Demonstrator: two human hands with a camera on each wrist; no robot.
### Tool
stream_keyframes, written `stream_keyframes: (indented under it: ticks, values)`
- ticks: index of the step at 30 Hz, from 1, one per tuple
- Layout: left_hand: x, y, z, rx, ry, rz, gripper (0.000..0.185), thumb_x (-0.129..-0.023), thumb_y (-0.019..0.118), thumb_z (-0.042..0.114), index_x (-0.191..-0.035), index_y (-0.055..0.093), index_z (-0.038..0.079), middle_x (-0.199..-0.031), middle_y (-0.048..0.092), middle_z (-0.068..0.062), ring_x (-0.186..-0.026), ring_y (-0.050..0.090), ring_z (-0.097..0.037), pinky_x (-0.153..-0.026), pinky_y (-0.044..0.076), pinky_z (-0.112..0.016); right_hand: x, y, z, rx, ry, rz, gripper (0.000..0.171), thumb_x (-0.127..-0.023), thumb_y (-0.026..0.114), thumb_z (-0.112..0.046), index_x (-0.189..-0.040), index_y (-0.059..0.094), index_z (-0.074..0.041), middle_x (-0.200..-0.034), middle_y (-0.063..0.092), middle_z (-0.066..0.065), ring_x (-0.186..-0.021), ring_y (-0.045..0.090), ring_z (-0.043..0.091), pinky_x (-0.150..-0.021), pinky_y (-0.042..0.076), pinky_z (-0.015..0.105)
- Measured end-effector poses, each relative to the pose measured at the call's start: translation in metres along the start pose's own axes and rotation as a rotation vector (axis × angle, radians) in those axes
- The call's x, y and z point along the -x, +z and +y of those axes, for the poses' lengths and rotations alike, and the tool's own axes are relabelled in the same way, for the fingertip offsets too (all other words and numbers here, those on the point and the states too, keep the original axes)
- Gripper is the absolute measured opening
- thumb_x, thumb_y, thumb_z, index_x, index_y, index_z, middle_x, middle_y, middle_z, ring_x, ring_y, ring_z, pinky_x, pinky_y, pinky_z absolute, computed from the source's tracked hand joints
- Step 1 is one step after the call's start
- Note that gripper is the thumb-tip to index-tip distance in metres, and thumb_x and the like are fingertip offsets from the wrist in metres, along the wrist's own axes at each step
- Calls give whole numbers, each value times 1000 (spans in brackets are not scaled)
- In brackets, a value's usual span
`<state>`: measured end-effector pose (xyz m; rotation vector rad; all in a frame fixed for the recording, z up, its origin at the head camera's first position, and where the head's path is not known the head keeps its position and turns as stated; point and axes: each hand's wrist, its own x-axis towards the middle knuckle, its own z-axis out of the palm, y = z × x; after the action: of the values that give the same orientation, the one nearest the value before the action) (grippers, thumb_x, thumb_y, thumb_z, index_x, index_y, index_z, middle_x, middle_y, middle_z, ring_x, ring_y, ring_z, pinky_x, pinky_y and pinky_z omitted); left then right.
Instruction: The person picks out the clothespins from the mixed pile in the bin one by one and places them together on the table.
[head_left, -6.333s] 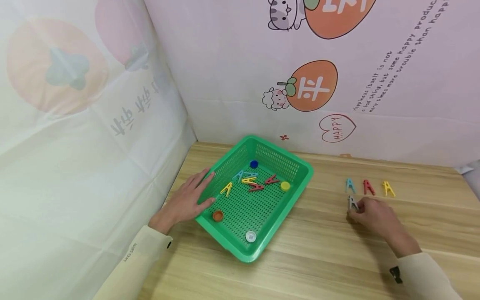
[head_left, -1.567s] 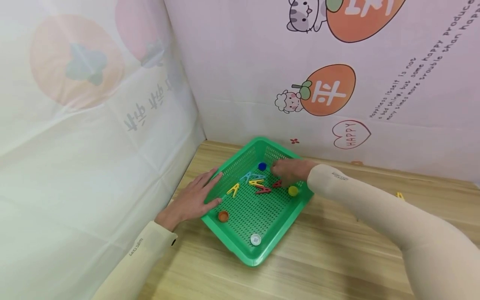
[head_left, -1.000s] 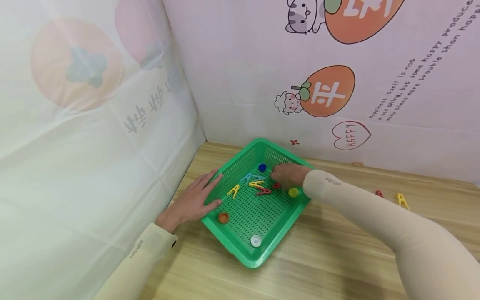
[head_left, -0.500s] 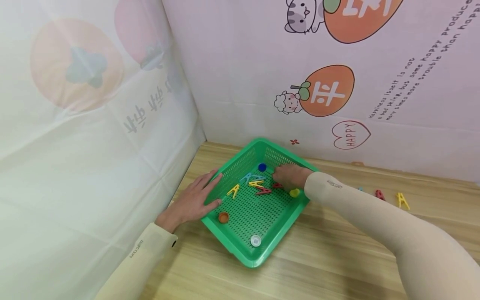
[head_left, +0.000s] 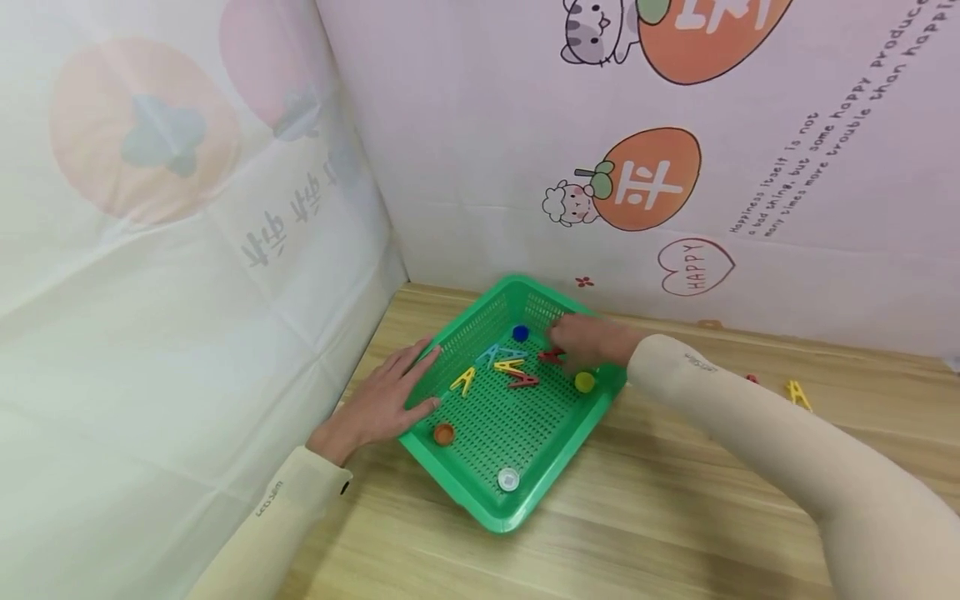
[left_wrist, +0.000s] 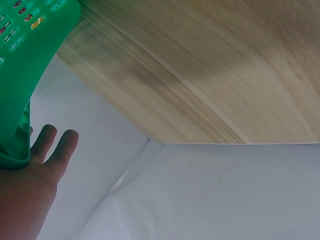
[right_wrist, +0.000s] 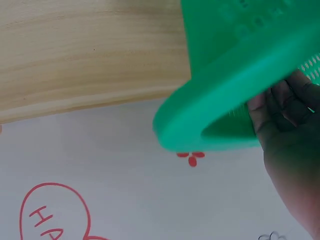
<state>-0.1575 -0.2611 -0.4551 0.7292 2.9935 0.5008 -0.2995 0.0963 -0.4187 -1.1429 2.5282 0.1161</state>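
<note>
My left hand (head_left: 378, 408) rests on the left rim of a green plastic basket (head_left: 504, 518) with its fingers spread. My right hand (head_left: 588, 340) reaches into the basket's far right side, fingers bent downward; whatever its fingertips hold is hidden in the head view. Near it lie a red clothespin (head_left: 550, 357) and a yellow bottle cap (head_left: 585, 382). Farther left in the basket are yellow clothespins (head_left: 463, 382), blue clothespins (head_left: 489, 356) and another red clothespin (head_left: 523, 380). In the right wrist view, the basket wall partly covers the right hand's bent fingers (right_wrist: 287, 97).
A blue cap (head_left: 521, 333), an orange cap (head_left: 444, 434) and a clear cap (head_left: 508, 479) lie near the basket's corners. On the wooden table, a yellow clothespin (head_left: 797, 393) and a partly covered red clothespin (head_left: 752, 379) lie beyond the right sleeve. Printed cloth walls stand behind and left.
My right hand has moved from a grey clothespin on the table at right into the basket. Over the last second it has shifted slightly up and right. The left hand stays on the rim.
</note>
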Motion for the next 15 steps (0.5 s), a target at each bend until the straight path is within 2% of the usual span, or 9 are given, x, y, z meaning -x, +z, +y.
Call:
stream_keyframes:
  ticks: [3, 8, 15]
  values:
    - [0, 0, 1, 6, -6, -10, 83, -109, 58, 47, -175, 23, 13, -184, 17, -12, -164, 28, -47, -129, 34, -67, 4, -6, 2, -24, 8, -5, 29, -90, 84, -18, -114, 72, -7, -110, 68, 6, -92, 62, 20, -83, 62, 36]
    - [0, 0, 2, 7, -5, -12, 83, -109, 58, 47, -175, 23, 12, -183, 18, -13, -164, 28, -47, -129, 33, -67, 14, -15, 2, -79, 26, -9, 28, -92, 83, -20, -116, 73, -9, -111, 69, 5, -92, 62, 20, -85, 62, 37]
    - [-1, -1, 3, 4, -5, -12, 83, -109, 59, 48, -175, 24, 11, -183, 18, -13, -164, 28, -47, -130, 32, -66, 31, -26, 4, -104, 9, 82, 28, -92, 83, -20, -115, 74, -7, -110, 70, 5, -93, 62, 21, -87, 62, 39]
